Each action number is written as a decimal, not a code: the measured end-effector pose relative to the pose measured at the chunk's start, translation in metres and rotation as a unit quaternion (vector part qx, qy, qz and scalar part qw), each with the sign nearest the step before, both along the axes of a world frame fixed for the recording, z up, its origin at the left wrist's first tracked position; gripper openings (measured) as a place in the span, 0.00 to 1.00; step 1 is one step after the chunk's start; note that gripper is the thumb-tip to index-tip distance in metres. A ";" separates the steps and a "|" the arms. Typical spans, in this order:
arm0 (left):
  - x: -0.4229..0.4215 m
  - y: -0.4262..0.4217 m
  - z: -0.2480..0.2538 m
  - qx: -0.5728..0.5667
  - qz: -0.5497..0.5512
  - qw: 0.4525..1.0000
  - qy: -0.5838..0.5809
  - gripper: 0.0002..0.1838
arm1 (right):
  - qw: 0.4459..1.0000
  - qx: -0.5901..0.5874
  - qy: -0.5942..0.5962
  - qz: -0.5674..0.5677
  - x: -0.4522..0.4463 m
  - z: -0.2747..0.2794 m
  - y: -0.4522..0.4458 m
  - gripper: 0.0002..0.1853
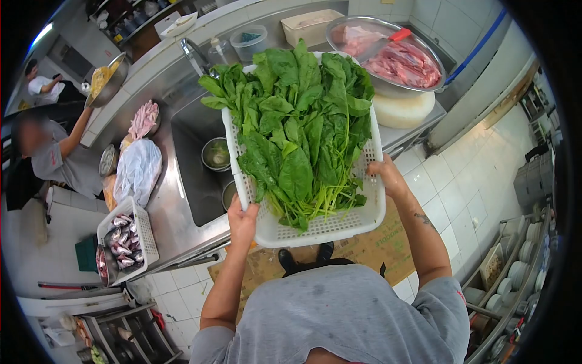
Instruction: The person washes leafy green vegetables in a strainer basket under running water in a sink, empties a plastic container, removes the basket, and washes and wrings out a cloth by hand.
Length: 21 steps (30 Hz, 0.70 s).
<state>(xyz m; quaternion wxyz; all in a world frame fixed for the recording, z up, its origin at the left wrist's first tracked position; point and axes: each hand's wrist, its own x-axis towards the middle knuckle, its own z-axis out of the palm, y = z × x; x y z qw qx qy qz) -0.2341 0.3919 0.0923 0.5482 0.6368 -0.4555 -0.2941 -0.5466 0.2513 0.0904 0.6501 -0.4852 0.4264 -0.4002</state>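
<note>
Leafy greens (297, 127) fill a white perforated basket (321, 233), their stems toward my body. My left hand (242, 221) is closed on the basket's near left side, and my right hand (388, 175) grips its right side. The basket is held up in front of me, over the right part of the steel sink (191, 164). Two metal bowls, one of them a round bowl (216, 154), sit in the sink and are partly covered by the basket.
Behind the basket, a metal bowl (433, 90) holds raw meat and a red-handled knife (399, 35), above a round white block (405, 110). A fish basket (145, 233) and plastic bag (138, 170) lie left. A co-worker (66, 151) lifts a pan (112, 85).
</note>
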 end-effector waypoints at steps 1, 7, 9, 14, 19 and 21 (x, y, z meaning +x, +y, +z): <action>-0.002 0.000 0.002 0.012 0.001 1.000 0.003 0.19 | 1.000 0.002 0.001 -0.002 -0.001 0.001 -0.001 0.22; -0.003 -0.001 -0.001 0.005 0.000 1.000 0.017 0.19 | 0.999 0.010 0.034 0.012 -0.004 0.007 -0.002 0.23; -0.004 -0.001 0.000 0.006 0.003 1.000 0.009 0.19 | 1.000 -0.002 0.008 0.021 -0.007 -0.002 -0.006 0.23; -0.005 -0.001 0.001 0.007 -0.002 1.000 -0.029 0.17 | 1.000 -0.019 0.012 0.013 -0.009 -0.013 -0.013 0.22; -0.007 -0.001 -0.003 0.026 -0.006 1.000 -0.011 0.18 | 0.999 0.000 0.025 0.026 -0.011 0.006 -0.010 0.20; -0.009 -0.002 -0.003 0.009 0.000 1.000 -0.009 0.17 | 1.000 -0.007 0.007 0.025 -0.011 -0.004 -0.014 0.20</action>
